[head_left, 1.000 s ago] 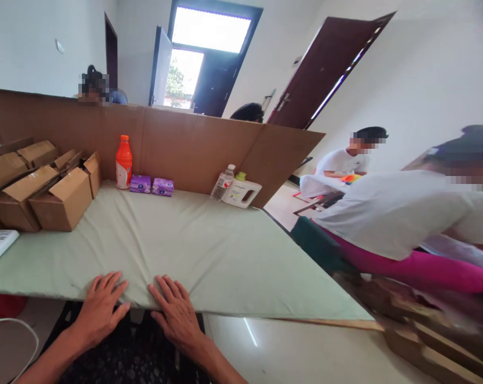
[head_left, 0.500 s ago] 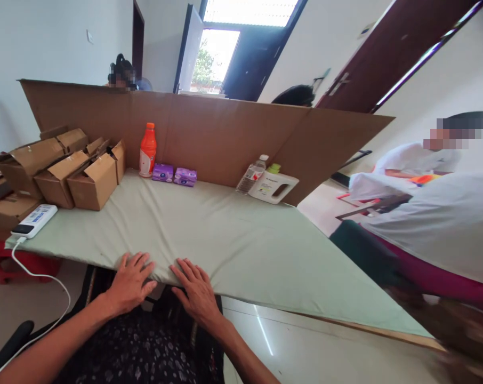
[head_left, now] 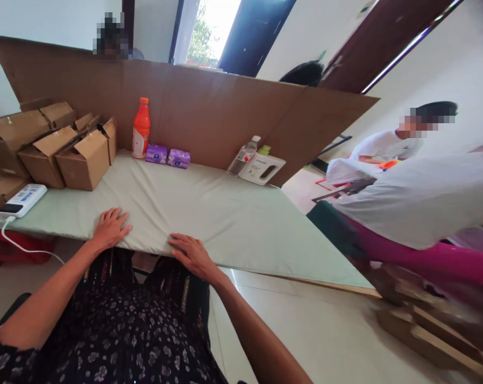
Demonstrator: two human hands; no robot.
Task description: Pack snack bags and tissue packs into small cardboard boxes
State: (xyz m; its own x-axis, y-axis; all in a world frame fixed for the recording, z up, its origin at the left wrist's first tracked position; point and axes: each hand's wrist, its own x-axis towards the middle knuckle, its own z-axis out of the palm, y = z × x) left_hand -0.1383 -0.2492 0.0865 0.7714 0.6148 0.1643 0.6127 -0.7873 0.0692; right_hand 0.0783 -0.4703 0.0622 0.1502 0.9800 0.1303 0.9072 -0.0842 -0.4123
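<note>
My left hand [head_left: 109,230] lies on the front edge of the table's pale green cloth [head_left: 157,205], fingers spread and holding nothing. To its right, my right hand [head_left: 192,255] rests on the same edge, fingers stretched out and also without anything in it. Beyond them, near the back of the table, stand an orange bottle [head_left: 141,130], two purple tissue packs [head_left: 156,154] side by side, a clear plastic bottle [head_left: 243,157] leaning, and a white jug [head_left: 261,168] with a green cap.
Cardboard boxes [head_left: 83,162] crowd the table's left end, by a white power bank [head_left: 23,201] with a cable. A cardboard partition [head_left: 209,106] runs along the back. At right sit people in white tops [head_left: 409,197]; an open cardboard box [head_left: 437,341] is on the floor.
The camera view has tilted down and shifted, so the table sits higher in the picture. My left hand has slid forward and left on the cloth; both hands stay empty.
</note>
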